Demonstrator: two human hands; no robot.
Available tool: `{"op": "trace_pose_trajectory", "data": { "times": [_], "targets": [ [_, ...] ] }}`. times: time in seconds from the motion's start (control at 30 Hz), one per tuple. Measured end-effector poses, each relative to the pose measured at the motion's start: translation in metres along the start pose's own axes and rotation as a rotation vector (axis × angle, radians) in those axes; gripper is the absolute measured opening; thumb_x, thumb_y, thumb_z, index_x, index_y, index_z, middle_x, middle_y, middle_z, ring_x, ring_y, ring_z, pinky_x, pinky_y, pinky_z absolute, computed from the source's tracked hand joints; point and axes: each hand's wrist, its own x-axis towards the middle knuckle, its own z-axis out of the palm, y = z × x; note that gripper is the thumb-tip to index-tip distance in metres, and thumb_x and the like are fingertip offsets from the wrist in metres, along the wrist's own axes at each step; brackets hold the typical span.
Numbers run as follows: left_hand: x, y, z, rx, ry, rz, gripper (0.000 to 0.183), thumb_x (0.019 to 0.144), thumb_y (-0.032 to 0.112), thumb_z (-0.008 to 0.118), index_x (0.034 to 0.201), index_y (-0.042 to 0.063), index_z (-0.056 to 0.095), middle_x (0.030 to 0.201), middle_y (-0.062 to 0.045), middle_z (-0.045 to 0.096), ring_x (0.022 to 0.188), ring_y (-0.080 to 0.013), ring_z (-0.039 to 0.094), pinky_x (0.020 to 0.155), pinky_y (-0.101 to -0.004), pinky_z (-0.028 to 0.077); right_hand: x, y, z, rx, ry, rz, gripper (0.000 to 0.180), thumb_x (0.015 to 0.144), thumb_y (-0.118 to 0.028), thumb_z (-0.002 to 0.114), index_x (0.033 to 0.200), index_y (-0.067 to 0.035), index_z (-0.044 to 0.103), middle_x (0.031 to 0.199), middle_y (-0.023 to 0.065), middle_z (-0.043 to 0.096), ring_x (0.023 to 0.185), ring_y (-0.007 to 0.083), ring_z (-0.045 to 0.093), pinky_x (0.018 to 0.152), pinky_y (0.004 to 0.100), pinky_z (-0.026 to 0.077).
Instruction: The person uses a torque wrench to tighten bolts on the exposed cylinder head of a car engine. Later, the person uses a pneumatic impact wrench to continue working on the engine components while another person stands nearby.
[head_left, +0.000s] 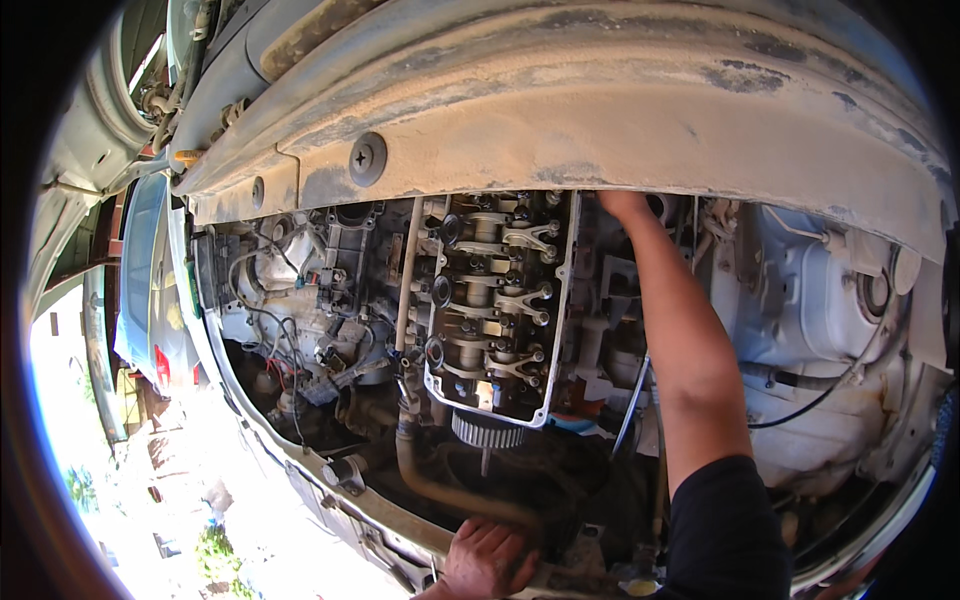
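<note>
My left hand (489, 559) rests at the front of the engine bay, its fingers curled over the radiator support (420, 531). My right arm reaches deep along the side of the engine; only the wrist edge of my right hand (621, 201) shows beneath the dusty cowl panel (525, 142), and its fingers are hidden. Between the arms lies an uncovered cylinder head (491, 300) with exposed rocker arms (523, 301). A toothed camshaft pulley (487, 431) sits at its near end. Beside my right forearm stands a slim shiny metal rod (631, 405).
A dirty coolant hose (420, 480) curves from the engine towards my left hand. Wiring and connectors (289, 367) crowd the left of the bay. A thin black cable (802, 409) crosses the right inner wing (817, 315). Beyond the left fender stands another vehicle (146, 277).
</note>
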Motion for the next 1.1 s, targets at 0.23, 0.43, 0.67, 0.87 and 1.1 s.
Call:
{"op": "trace_pose_trajectory", "data": {
  "times": [0.23,0.43,0.67,0.87,1.1],
  "targets": [
    [-0.002,-0.001,0.0,0.002,0.01,0.016,0.033,0.081,0.025,0.082,0.105,0.004,0.075,0.094,-0.01,0.075,0.083,-0.029,0.072,0.09,-0.0433,0.055,0.0,0.002,0.007,0.038,0.001,0.089,0.064,0.11,-0.054,0.049,0.151,-0.007,0.063,0.158,0.0239,0.059,0.146,0.044,0.054,0.12,0.0532,0.046],
    [-0.002,-0.001,0.001,0.02,0.014,0.025,0.032,0.082,0.025,0.082,0.104,0.004,0.074,0.093,-0.01,0.074,0.082,-0.029,0.072,0.091,-0.0434,0.055,0.004,0.005,0.007,0.041,-0.011,0.078,0.068,0.111,-0.058,0.046,0.147,-0.003,0.066,0.155,0.0269,0.06,0.143,0.0447,0.056,0.12,0.053,0.046],
    [0.0,0.0,-0.001,0.014,0.014,0.02,0.031,0.082,0.025,0.081,0.104,0.004,0.074,0.092,-0.01,0.074,0.082,-0.0289,0.072,0.09,-0.0433,0.055,0.0,0.0,0.013,0.086,0.067,0.103,0.071,0.112,-0.059,0.043,0.135,0.001,0.073,0.149,0.0275,0.064,0.141,0.0453,0.058,0.119,0.054,0.046],
    [0.001,0.002,-0.002,0.009,0.015,0.005,0.03,0.082,0.025,0.081,0.103,0.004,0.075,0.093,-0.009,0.075,0.083,-0.0288,0.073,0.09,-0.0433,0.055,0.008,0.001,0.022,0.115,0.06,0.081,0.067,0.112,-0.053,0.043,0.12,0.004,0.077,0.142,0.0295,0.067,0.137,0.047,0.059,0.118,0.0547,0.046],
    [0.0,0.0,0.0,0.01,0.021,-0.004,0.032,0.081,0.025,0.082,0.104,0.004,0.075,0.094,-0.009,0.075,0.084,-0.0287,0.073,0.091,-0.0432,0.055,0.007,0.001,0.033,0.228,0.109,0.128,0.065,0.112,-0.053,0.043,0.131,0.001,0.073,0.142,0.0305,0.066,0.137,0.0478,0.058,0.119,0.0536,0.045]
  ]
}}
